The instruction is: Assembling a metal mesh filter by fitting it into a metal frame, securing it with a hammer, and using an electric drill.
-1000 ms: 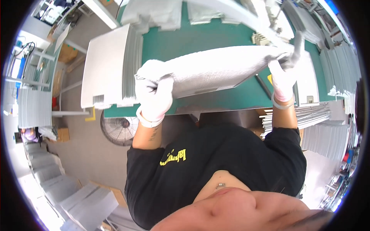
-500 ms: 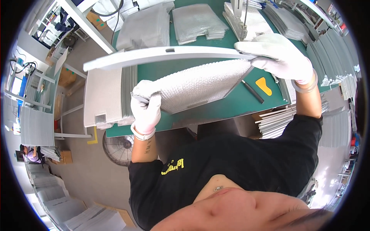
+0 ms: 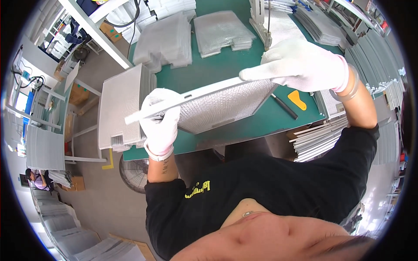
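Left hand point(image 3: 159, 130), on my feed: grip clasping the left end of one silver mesh panel point(image 3: 222, 106). Right hand point(image 3: 305, 65): grip clasping one white strip point(image 3: 209, 90) along its upper edge. Panel: tilted above the green counter point(image 3: 217, 69), beside one yellow scraper point(image 3: 296, 100).

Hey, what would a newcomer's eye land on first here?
Probably the silvery panel, held between the gloved left hand and right hand, with a white strip along its upper edge. Then the yellow scraper, beside a dark rod on the green table, toward the right.
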`<state>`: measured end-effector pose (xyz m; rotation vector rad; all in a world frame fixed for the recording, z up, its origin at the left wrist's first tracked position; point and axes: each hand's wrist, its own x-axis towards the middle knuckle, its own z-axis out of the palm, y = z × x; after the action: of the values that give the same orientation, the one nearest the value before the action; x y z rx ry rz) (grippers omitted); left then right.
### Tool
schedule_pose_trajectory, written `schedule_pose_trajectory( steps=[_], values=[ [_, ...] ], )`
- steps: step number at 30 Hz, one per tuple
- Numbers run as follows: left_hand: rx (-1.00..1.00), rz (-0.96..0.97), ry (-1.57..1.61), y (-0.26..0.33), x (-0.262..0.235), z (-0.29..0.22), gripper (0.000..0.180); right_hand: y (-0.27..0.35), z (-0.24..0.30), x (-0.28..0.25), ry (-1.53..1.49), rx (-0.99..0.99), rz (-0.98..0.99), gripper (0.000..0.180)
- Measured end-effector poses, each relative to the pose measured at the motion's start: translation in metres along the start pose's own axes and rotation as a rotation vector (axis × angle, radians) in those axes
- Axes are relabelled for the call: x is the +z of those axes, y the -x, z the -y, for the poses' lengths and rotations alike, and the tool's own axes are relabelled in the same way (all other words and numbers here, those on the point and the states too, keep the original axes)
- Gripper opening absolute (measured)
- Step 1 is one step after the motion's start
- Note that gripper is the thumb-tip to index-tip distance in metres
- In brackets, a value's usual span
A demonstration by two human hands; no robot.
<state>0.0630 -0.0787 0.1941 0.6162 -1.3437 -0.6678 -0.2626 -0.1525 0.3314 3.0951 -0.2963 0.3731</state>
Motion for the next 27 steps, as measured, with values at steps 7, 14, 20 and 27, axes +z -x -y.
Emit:
schedule_pose_trajectory(
  steps=[7,14,20,27],
  values=[
    [0.06,0.02,-0.046,0.0,-0.002,0.004,0.023,-0.013,0.01,0.009,-0.173,-0.023,-0.048,0.043],
    [-0.129,-0.066,0.014,0.006,0.005,-0.012,0.024,-0.02,0.003,0.021,-0.15,0.002,-0.082,0.037],
    [-0.095,-0.114,-0.047,0.004,0.005,-0.007,0.022,-0.032,0.005,0.014,-0.209,-0.057,-0.014,0.034],
    [0.107,-0.133,0.037,0.002,0.006,0.016,0.064,-0.048,0.006,0.042,-0.186,-0.097,-0.152,0.033]
  ],
)
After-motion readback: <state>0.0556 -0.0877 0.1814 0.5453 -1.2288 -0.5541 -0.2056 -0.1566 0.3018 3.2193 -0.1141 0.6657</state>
